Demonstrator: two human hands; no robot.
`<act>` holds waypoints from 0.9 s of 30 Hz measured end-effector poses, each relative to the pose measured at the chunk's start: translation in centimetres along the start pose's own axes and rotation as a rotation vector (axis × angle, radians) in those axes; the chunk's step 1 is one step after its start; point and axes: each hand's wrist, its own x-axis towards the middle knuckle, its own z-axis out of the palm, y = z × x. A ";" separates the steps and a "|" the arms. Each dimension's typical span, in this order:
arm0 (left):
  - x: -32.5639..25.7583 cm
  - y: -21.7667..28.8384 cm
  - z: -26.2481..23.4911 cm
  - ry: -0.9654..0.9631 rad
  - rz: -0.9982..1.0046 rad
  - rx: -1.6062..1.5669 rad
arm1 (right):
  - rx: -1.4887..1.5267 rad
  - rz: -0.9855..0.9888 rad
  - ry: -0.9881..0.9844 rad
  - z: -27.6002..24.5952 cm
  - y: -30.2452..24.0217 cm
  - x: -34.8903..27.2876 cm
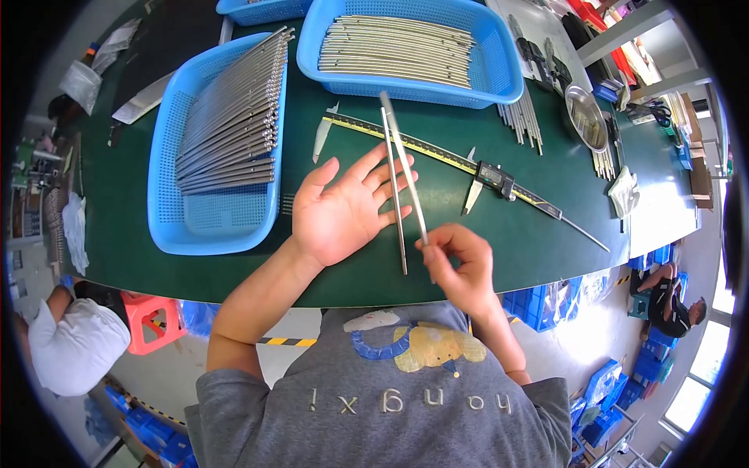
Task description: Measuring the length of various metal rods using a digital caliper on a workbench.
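Note:
My left hand (pixel 339 214) is palm up above the green table, its fingers stretched out and apart. Across those fingers lies a thin metal rod (pixel 399 226), its near end sticking out toward me. A second, brighter rod (pixel 411 179) is pinched near its lower end between the thumb and fingers of my right hand (pixel 464 265). It slants up and away over the left fingertips, its far end blurred. Just beyond the hands, a digital caliper (pixel 495 178) with a yellow-marked beam lies slantwise on the table.
Many metal rods fill a blue basket (pixel 214 226) at the left; another blue basket (pixel 499 74) behind holds more. Loose rods (pixel 521 117), a metal bowl (pixel 585 117) and dark-handled tools (pixel 538 58) lie far right. People sit to either side.

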 end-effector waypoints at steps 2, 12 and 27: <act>0.1 -0.1 -0.1 0.002 0.010 0.026 | -0.061 0.018 -0.085 0.8 -0.4 0.1; 0.2 0.1 0.0 -0.071 0.036 -0.213 | -0.402 -0.161 0.051 0.9 0.6 1.7; 0.2 0.2 -0.5 -0.049 0.026 -0.172 | 0.082 -0.075 0.166 -1.0 0.1 0.9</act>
